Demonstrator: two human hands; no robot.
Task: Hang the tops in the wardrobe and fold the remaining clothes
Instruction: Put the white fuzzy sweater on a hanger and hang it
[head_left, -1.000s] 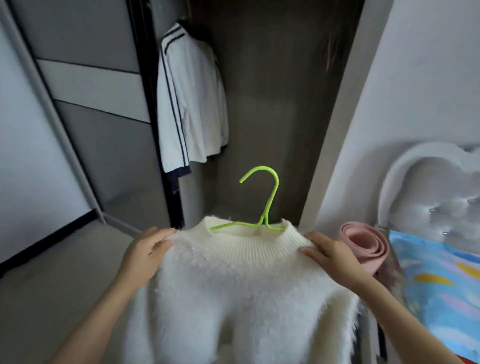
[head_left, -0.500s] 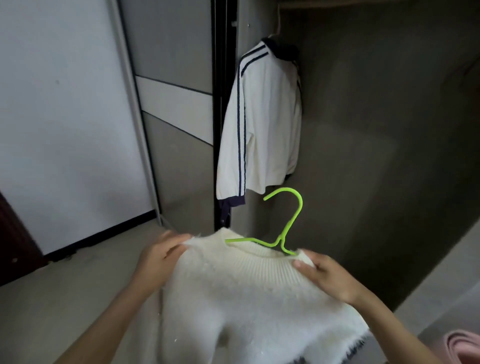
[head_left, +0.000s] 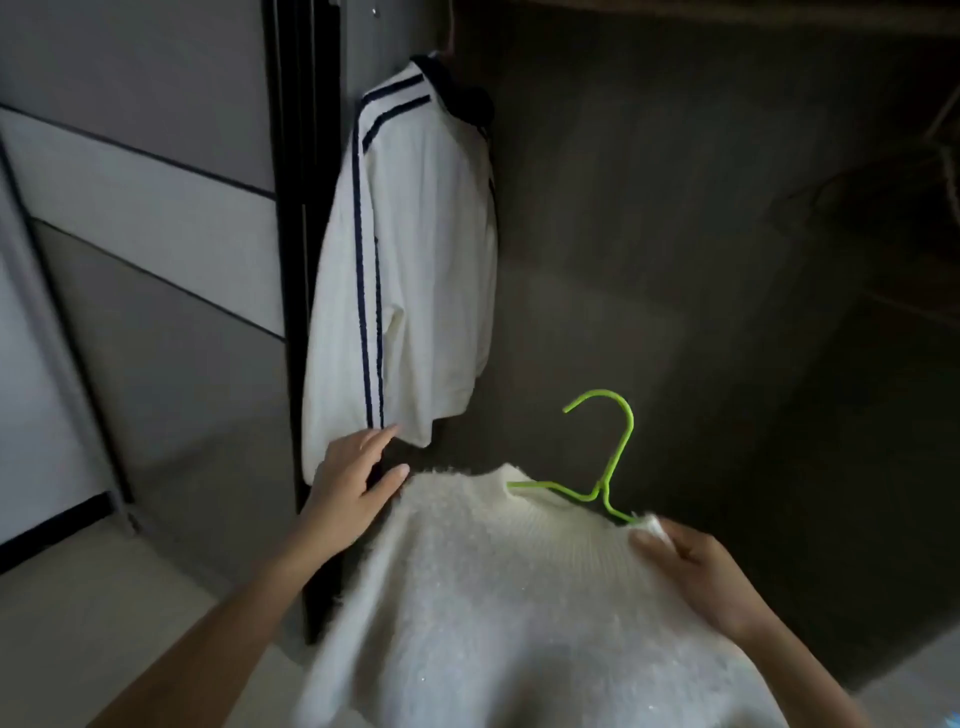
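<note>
A fluffy white sweater (head_left: 498, 597) hangs on a green hanger (head_left: 605, 457), whose hook sticks up from the collar. My right hand (head_left: 696, 571) grips the sweater's right shoulder. My left hand (head_left: 348, 488) is off the sweater, fingers spread, just left of its left shoulder and under the hem of a hanging top. That top is a white jacket with dark stripes (head_left: 410, 270), hung at the left end of the open wardrobe (head_left: 701, 234).
The wardrobe's dark sliding-door frame (head_left: 296, 260) stands just left of the jacket, with grey door panels (head_left: 145, 218) further left. The wardrobe interior right of the jacket is dark. Pale floor (head_left: 104, 597) lies at lower left.
My left hand has let go of the sweater's left shoulder and opened. The view has moved closer to the wardrobe, and the sweater has shifted right and tilted.
</note>
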